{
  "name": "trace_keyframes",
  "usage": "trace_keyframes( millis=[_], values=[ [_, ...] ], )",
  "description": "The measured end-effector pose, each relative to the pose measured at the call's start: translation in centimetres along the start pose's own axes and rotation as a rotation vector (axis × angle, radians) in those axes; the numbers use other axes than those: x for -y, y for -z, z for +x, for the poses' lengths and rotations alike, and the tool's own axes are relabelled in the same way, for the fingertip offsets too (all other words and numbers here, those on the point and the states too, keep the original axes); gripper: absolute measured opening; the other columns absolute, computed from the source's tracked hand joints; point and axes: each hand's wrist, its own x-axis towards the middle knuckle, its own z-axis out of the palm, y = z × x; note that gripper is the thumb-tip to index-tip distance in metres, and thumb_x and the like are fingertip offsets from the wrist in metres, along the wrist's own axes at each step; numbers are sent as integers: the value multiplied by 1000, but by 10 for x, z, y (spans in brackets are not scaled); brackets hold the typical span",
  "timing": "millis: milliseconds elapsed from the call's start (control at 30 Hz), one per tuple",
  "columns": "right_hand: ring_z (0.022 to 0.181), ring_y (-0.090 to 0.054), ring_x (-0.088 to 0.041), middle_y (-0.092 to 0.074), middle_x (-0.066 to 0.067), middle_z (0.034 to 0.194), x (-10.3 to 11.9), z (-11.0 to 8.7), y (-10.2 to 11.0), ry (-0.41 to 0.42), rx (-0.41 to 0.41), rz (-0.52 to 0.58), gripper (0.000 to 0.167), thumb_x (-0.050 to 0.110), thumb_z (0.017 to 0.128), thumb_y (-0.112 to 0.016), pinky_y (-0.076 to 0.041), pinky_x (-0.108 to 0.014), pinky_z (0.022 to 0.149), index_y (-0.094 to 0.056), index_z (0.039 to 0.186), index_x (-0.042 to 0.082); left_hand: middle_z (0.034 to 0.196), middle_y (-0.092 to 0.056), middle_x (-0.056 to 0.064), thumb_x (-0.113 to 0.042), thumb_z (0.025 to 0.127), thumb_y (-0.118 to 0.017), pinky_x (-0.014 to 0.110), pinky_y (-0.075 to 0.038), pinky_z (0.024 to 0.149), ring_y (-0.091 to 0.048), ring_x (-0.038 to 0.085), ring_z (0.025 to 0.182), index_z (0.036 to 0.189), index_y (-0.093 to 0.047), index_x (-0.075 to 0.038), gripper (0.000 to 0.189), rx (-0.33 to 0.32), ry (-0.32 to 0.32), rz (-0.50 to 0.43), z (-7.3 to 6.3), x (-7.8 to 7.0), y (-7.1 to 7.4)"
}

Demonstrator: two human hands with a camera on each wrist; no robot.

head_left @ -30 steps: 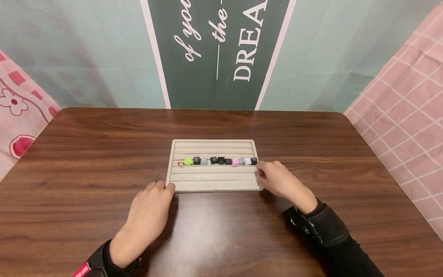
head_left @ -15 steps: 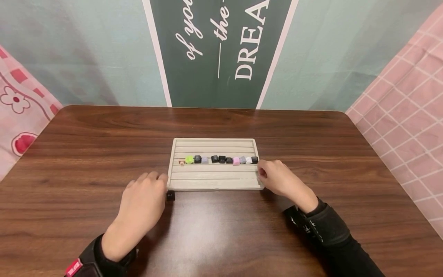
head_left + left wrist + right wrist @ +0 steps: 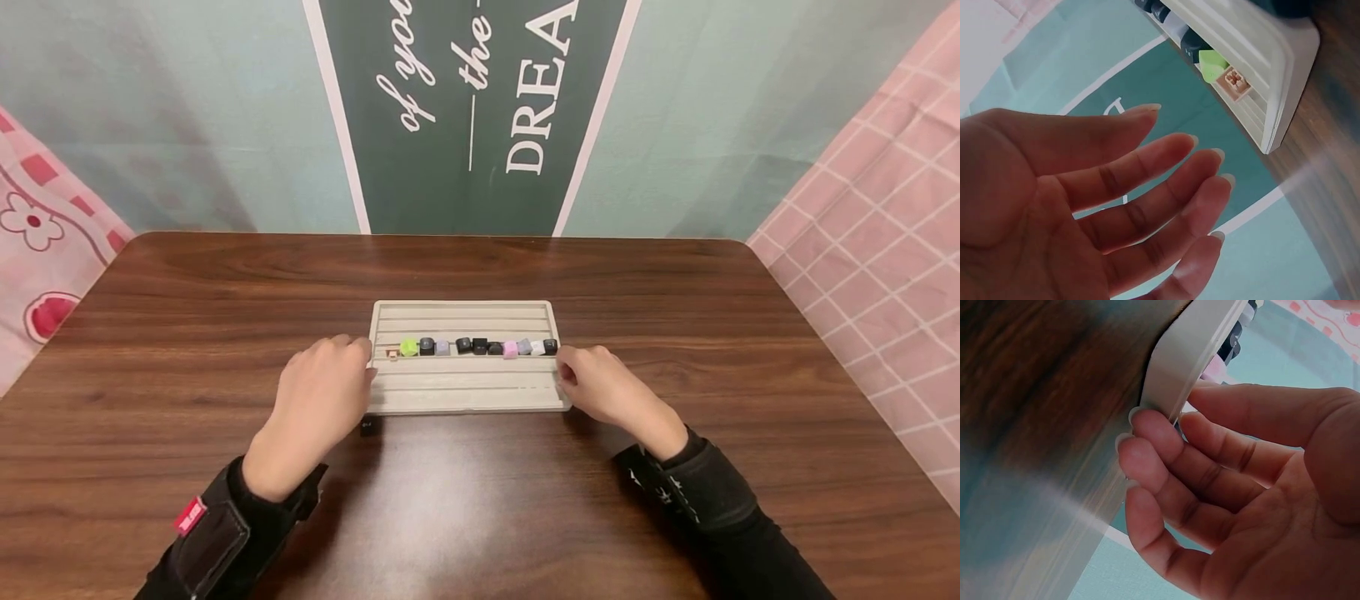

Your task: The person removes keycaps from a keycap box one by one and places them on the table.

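Observation:
A shallow cream tray (image 3: pixel 465 397) with ridged rows lies on the table. Across its middle runs a line of small keycaps: lime green (image 3: pixel 408 347), black, grey, pink (image 3: pixel 510 350) and white. At the row's left end a brown-and-white keycap (image 3: pixel 1235 84) sits upside down, its cross-shaped stem showing. My left hand (image 3: pixel 324 387) hovers by the tray's left edge; in its wrist view the fingers are loosely bent with nothing between them. My right hand (image 3: pixel 603 385) holds the tray's right edge, thumb at the rim and fingertips against the outer wall.
A single black keycap (image 3: pixel 367 426) lies on the brown wooden table (image 3: pixel 480 508), just off the tray's front left corner. Behind the table hangs a green cloth (image 3: pixel 675 125) with white lettering, and pink cloths (image 3: pixel 892 208) flank both sides.
My left hand has drawn away from the tray's front left corner, uncovering the black keycap on the table, then moved forward along the left edge. The right hand has stayed in place.

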Motion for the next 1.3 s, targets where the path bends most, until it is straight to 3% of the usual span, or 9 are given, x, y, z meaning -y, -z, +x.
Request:
trace_keyframes(
  millis=[133,333,533,633,867,1067,1300],
  values=[
    [55,-40,-14,-38,1,59,-1,0,0,-5,4,-4,23,-3,78,-59,-32,-26,51,-42,67,9,59,-50,9,-4,77,-68,39,-41,46,-52,28,54,73,-60,1,11,44,25,-22,10,1,0],
    [55,-40,-14,-38,1,59,-1,0,-1,-8,5,-6,23,-3,77,-60,-31,-26,51,-42,67,9,59,-50,8,-5,82,-63,34,-37,45,-50,24,53,75,-59,-1,10,191,85,-59,27,3,-2],
    [55,-40,-14,-38,1,59,-1,0,-1,-8,3,-6,23,-3,78,-60,-32,-26,51,-43,68,9,62,-51,11,-4,85,-55,31,-33,44,-48,23,53,79,-60,0,9,297,131,-67,41,5,-7],
    [55,-40,-14,-38,1,59,-1,0,-1,-4,-2,-7,23,-3,78,-60,-31,-26,51,-43,67,9,66,-53,13,-4,86,-54,31,-34,44,-48,24,54,85,-61,2,9,323,136,-68,46,6,-11],
    [55,-40,-14,-38,1,59,-1,0,-2,8,-16,-12,23,-2,77,-61,-32,-26,51,-43,67,9,64,-50,10,-5,87,-52,30,-29,46,-43,21,54,76,-56,-3,12,373,134,-96,56,10,-17],
    [55,-41,-15,-39,1,59,-1,0,-2,19,-24,-16,24,-2,76,-62,-32,-26,51,-43,67,9,69,-54,8,-8,87,-55,30,-34,48,-47,20,57,79,-59,-4,10,414,134,-121,60,11,-20],
    [55,-40,-14,-39,1,59,-1,0,-2,-5,-7,-13,24,-2,77,-61,-32,-26,51,-43,67,9,66,-49,5,-5,86,-53,29,-33,49,-43,18,56,74,-58,-6,13,418,117,-111,61,9,-22]
  ],
)
